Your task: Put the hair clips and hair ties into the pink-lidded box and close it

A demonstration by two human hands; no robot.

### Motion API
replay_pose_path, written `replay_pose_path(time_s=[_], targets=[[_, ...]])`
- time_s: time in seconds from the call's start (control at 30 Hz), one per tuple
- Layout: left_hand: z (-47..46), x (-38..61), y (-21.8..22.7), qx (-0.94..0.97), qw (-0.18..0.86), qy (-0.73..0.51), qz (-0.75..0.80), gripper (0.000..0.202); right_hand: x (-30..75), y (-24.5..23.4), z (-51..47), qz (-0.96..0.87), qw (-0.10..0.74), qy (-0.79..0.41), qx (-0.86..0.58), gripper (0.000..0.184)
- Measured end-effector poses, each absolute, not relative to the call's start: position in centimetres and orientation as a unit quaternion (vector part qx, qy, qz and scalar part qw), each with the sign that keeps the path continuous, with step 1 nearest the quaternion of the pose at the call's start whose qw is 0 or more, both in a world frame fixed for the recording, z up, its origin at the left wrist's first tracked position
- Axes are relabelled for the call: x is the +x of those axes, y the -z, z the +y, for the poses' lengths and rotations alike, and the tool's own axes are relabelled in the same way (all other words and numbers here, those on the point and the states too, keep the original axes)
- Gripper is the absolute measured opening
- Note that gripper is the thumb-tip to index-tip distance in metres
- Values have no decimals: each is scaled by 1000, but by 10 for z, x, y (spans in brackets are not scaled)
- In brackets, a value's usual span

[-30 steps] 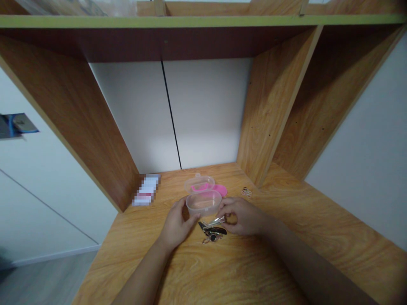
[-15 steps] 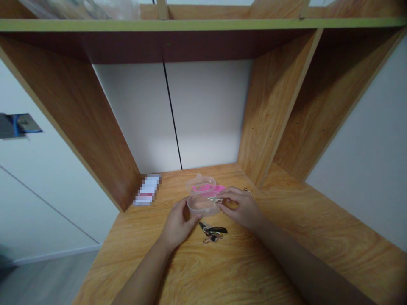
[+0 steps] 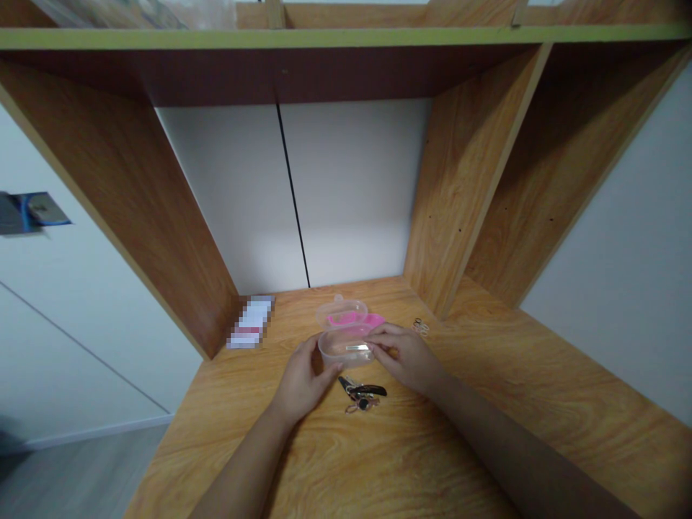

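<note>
Plastic tub (image 3: pixel 346 347) on wooden desk (image 3: pixel 303 461); white wall (image 3: pixel 351 187) behind

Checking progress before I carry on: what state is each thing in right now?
Clear plastic box: open.
Clear lid: apart, behind the box.
Silver clip: inside the box.
Left hand: holding the box.
Right hand: fingertips at the box rim, beside the clip.
Black-and-silver clips: lying loose, untouched.

Plastic box (image 3: pixel 338 349): clear, colourless; silver clip (image 3: pixel 357 347) inside. Pink piece (image 3: pixel 373 319) at box's 12 o'clock. Key bunch (image 3: pixel 363 392): blk/silver, at box's 6 o'clock. Desk top (image 3: pixel 324 454): orange-brn, wavy grain. Shelf trim (image 3: pixel 346 37): olive grn.
</note>
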State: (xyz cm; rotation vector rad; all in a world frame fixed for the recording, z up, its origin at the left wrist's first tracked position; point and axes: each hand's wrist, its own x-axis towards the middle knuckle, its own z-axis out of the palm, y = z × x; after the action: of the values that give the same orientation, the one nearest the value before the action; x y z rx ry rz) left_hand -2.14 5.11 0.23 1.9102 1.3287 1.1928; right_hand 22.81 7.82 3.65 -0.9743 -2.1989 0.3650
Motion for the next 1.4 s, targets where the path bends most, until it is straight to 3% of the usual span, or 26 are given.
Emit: replay_pose_path(time_s=[0.17, 0.37, 0.5, 0.83, 1.07, 1.33, 1.4], targets=[[51, -21, -2, 706, 251, -442, 494, 54, 233, -45, 74, -870, 354, -112, -325, 18], [51, -21, -2, 703, 269, -443, 487, 54, 233, -55, 64, -927, 163, -169, -293, 10], [50, -21, -4, 700, 275, -451, 481, 54, 230, -48, 65, -918, 105, -217, -315, 16], [50, -21, -4, 699, 270, -450, 485, 54, 233, -48, 61, -904, 159, -198, -342, 8], [51, -20, -3, 699, 262, -457, 484, 53, 221, -49, 55, -917, 210, -162, -300, 14], [50, -21, -6, 704, 269, -446, 483, 52, 223, -51, 56, -916, 156, -72, -362, 9], [49, -22, -6, 703, 272, -444, 485, 52, 227, -51, 58, -916, 126, -39, -379, 18]])
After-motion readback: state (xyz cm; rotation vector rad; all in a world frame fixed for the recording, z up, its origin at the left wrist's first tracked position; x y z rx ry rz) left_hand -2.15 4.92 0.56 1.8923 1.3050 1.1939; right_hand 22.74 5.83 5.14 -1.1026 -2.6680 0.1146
